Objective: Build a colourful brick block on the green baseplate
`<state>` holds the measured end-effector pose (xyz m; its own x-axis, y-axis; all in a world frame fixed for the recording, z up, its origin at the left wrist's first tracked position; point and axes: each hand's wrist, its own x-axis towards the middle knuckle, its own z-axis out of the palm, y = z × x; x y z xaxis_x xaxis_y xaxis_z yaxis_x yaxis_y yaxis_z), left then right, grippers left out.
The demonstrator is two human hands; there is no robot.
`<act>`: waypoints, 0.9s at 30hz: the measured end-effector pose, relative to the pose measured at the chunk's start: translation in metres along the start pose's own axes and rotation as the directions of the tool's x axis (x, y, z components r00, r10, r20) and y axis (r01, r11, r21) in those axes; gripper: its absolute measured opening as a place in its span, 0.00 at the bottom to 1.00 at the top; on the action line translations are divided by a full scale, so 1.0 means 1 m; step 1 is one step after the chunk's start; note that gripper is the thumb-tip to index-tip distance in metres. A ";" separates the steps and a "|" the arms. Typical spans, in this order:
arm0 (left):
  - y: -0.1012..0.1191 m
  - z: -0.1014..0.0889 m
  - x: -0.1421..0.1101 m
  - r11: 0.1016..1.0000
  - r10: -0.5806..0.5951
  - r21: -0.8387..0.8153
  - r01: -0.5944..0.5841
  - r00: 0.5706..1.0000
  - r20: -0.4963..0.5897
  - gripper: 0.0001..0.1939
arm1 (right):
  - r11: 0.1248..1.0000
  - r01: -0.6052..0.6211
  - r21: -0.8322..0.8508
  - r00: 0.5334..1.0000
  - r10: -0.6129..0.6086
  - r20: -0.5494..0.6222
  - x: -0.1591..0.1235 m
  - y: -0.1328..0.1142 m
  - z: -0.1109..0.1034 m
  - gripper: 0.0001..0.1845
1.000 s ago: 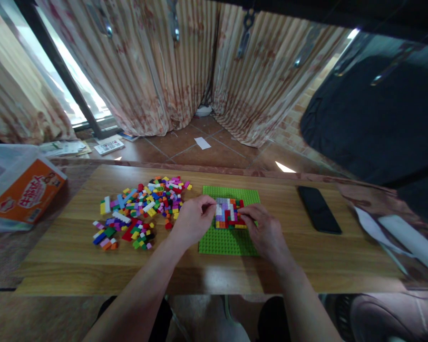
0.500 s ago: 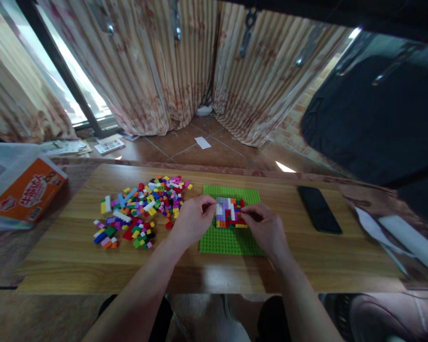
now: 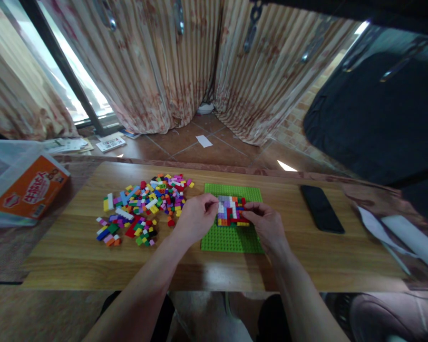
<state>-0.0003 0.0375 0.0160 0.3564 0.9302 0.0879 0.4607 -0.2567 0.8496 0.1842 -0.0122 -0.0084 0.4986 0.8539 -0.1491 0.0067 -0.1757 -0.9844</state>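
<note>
A green studded baseplate [image 3: 231, 241] lies on the wooden table. On its middle sits a multicoloured block of joined toy bricks [image 3: 229, 211], with white, lilac, red, orange, blue and yellow parts. At the block's left edge is my left hand [image 3: 199, 214], thumb and finger pinched together; whatever may be between them is too small to make out. My right hand [image 3: 266, 222] is at the block's right side, its thumb and forefinger close together at the red and blue bricks there. Those fingertips hide what they touch or hold.
A spread of loose bricks [image 3: 153, 202] covers the table left of the baseplate. A black phone [image 3: 322, 209] lies to the right. Off the table's left end stands a clear plastic box with an orange label [image 3: 32, 187]. Papers [image 3: 374, 225] rest beyond the right end.
The view has shifted slightly. My right hand's fingertips have drawn a little away from the middle of the brick block, toward its right edge. My left hand keeps its pinch in place.
</note>
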 end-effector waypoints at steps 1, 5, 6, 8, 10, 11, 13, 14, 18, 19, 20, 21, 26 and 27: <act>0.000 0.000 0.000 1.000 0.003 0.004 -0.003 1.000 0.002 0.09 | 1.000 -0.005 -0.006 1.000 0.005 -0.001 0.000 0.000 0.001 0.14; -0.001 0.002 0.000 1.000 0.026 0.015 -0.026 1.000 0.009 0.09 | 0.999 -0.009 -0.034 1.000 0.008 -0.025 0.000 -0.002 0.004 0.12; -0.002 0.003 0.000 0.999 0.029 0.018 -0.030 0.999 0.012 0.09 | 0.999 -0.010 -0.037 1.000 0.009 -0.027 0.000 -0.003 0.005 0.11; -0.002 0.004 0.000 0.999 0.031 0.030 -0.031 0.999 0.016 0.09 | 0.999 -0.012 -0.038 1.000 0.012 -0.011 0.000 -0.003 0.005 0.11; -0.002 0.005 0.000 0.998 0.036 0.043 -0.037 0.999 0.020 0.09 | 1.000 -0.014 -0.014 1.000 0.014 0.014 0.000 -0.003 0.002 0.13; -0.002 0.005 0.000 0.998 0.040 0.050 -0.041 0.999 0.022 0.09 | 1.000 -0.014 0.018 1.000 0.014 0.022 0.001 -0.003 -0.001 0.14; -0.002 0.006 -0.001 0.997 0.039 0.059 -0.040 0.999 0.024 0.09 | 0.994 -0.009 0.110 1.000 0.008 0.009 0.003 -0.003 -0.008 0.15; -0.002 0.006 -0.001 0.998 0.032 0.062 -0.033 0.999 0.025 0.09 | 0.987 0.001 0.158 1.000 0.002 -0.019 0.004 -0.003 -0.012 0.15; -0.002 0.004 0.001 0.998 0.004 0.063 -0.006 1.000 0.029 0.09 | 0.963 0.089 0.253 0.982 -0.043 -0.182 0.009 -0.003 -0.022 0.13; -0.003 0.003 0.001 0.998 0.004 0.060 -0.005 1.000 0.024 0.09 | 0.961 0.113 0.254 0.976 -0.059 -0.209 0.009 -0.004 -0.022 0.13; -0.002 0.001 0.002 0.999 0.007 0.054 -0.007 1.000 0.013 0.09 | 0.959 0.136 0.249 0.971 -0.079 -0.225 0.008 -0.005 -0.022 0.13; -0.002 -0.002 0.003 0.999 0.013 0.045 -0.013 1.000 -0.003 0.09 | 0.958 0.160 0.239 0.966 -0.102 -0.237 0.007 -0.007 -0.020 0.13; 0.003 -0.015 0.005 0.999 0.030 -0.006 -0.032 0.987 -0.158 0.09 | 0.948 0.304 0.089 0.919 -0.267 -0.291 -0.006 -0.018 -0.006 0.12; 0.004 -0.017 0.004 0.999 0.028 -0.023 -0.033 0.979 -0.203 0.09 | 0.944 0.326 0.047 0.908 -0.299 -0.294 -0.010 -0.020 -0.003 0.12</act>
<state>-0.0109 0.0453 0.0283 0.1971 0.9565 0.2152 0.4296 -0.2816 0.8580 0.1815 -0.0182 0.0130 0.7053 0.6841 0.1859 0.1278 0.1353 -0.9825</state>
